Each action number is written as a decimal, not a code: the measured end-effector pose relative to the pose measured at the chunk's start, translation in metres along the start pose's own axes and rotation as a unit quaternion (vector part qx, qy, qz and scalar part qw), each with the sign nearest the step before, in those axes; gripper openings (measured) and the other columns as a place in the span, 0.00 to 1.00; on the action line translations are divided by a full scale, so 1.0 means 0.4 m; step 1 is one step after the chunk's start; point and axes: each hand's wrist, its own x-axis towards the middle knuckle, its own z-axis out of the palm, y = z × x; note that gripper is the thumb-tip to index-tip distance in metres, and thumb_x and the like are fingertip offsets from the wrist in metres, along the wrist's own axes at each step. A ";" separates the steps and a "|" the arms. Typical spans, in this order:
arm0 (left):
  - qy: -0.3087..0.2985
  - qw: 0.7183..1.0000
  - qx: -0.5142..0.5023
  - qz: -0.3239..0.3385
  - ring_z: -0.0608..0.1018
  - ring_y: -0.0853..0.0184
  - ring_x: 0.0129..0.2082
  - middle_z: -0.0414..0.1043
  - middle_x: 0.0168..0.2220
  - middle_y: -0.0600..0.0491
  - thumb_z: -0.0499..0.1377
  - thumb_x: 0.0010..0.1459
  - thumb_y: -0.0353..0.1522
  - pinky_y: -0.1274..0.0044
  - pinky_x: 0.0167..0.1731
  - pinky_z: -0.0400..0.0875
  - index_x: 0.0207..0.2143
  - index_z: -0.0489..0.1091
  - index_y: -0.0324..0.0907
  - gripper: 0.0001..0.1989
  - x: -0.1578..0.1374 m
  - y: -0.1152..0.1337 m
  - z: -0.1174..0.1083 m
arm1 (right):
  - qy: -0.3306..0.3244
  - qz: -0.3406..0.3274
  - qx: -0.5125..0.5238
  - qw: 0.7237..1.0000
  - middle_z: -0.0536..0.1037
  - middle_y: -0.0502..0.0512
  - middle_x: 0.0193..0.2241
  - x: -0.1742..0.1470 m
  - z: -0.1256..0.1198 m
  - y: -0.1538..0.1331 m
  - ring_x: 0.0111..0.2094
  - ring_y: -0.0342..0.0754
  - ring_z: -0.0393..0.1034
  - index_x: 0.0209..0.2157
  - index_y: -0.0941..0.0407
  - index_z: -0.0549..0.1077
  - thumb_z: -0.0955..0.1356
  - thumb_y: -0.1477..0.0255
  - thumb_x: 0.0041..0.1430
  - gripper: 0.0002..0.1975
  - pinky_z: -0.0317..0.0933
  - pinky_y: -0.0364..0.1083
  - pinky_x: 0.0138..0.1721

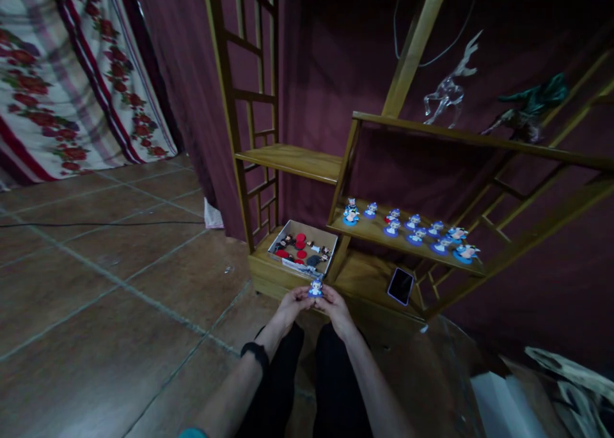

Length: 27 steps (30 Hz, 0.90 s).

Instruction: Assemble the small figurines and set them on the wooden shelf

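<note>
Bare forearms (352,355) come up from the bottom edge over knees in black trousers (336,380), with a chunky black wristband (255,356) on the left wrist. Both hands meet out front, and yep, they're sharing one little white-and-blue figurine with a purple top and purple round base (315,289). Left hand (293,302) has its fingers pinched on one side of it, right hand (333,302) does the same on the other, so it's held upright between them. Can't really make out each fingertip, it's too small and dim.

Just past the hands is a shallow, open cardboard box (293,265), sitting on the low left ledge of a yellowish-brown wooden shelf unit (283,286). Inside it's kind of a jumble: red discs (300,238), small dark-haired figures (288,240) and a dark grey roundish piece (314,259).

Off to the right, more small white-and-blue figurines on round bases (392,227) stand in two rough rows on the middle shelf. Below them lies a black-screened device with a pale purple edge (401,286). Up top there's a clear, glassy deer statue (448,96) near a dark green sculpture (532,109), with dark maroon cloth (319,61) hanging behind everything.
</note>
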 end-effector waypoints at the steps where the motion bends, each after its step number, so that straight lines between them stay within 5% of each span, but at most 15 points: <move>1: 0.007 1.000 -0.006 0.002 0.73 0.70 0.27 0.73 0.29 0.49 0.66 0.38 0.34 0.78 0.30 0.63 0.39 0.70 0.35 0.23 0.001 -0.002 0.000 | 0.000 0.006 0.010 1.000 0.73 0.56 0.44 0.000 0.000 0.001 0.42 0.51 0.68 0.44 0.53 0.69 0.71 0.69 0.41 0.24 0.63 0.49 0.40; 15: 0.061 0.997 0.001 0.037 0.72 0.71 0.25 0.71 0.25 0.52 0.67 0.35 0.35 0.78 0.30 0.64 0.32 0.69 0.37 0.20 0.012 -0.016 -0.002 | -0.011 0.047 0.057 0.997 0.74 0.55 0.44 -0.001 0.020 -0.010 0.45 0.51 0.67 0.43 0.55 0.71 0.71 0.70 0.42 0.22 0.58 0.52 0.49; 27: 0.013 0.998 0.043 0.052 0.69 0.72 0.24 0.71 0.25 0.53 0.64 0.40 0.33 0.80 0.25 0.61 0.36 0.72 0.36 0.18 0.029 -0.033 -0.005 | 0.041 0.031 0.031 0.998 0.74 0.56 0.44 0.008 0.018 0.007 0.44 0.53 0.67 0.46 0.55 0.69 0.71 0.68 0.41 0.26 0.59 0.53 0.48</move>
